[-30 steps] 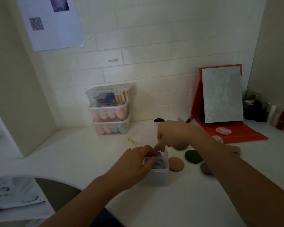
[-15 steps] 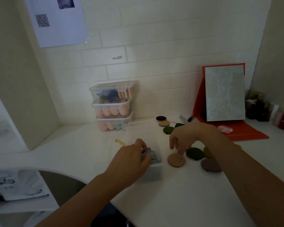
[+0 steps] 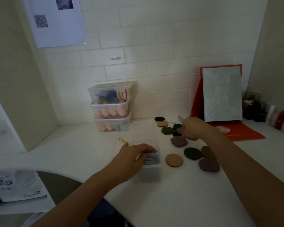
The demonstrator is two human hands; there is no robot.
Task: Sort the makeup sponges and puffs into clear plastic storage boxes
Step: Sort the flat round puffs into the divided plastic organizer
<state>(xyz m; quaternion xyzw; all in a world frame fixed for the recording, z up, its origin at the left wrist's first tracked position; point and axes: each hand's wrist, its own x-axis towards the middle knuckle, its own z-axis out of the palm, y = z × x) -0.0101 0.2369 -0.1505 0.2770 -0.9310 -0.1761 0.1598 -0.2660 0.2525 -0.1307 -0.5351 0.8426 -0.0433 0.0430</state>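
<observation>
Mid-sort: left hand (image 3: 134, 155) has its grip on the rim of the open clear box (image 3: 152, 173) mid-desk (image 3: 170, 203), grey puffs (image 3: 152, 159) stacked inside; right hand (image 3: 193, 128) curls over loose puffs (image 3: 179, 141) at the box's 1 o'clock, can't tell if that grip holds one; likely next: pinch a matching puff, carry it back to the box.

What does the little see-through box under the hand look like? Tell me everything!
The box is small, rectangular and made of frosty clear plastic, with no lid on it. It stands upright on the white counter, left of the loose round puffs. Grey-blue puffs are packed on edge inside. The left hand rests over its top, fingers curled onto those puffs.
</observation>
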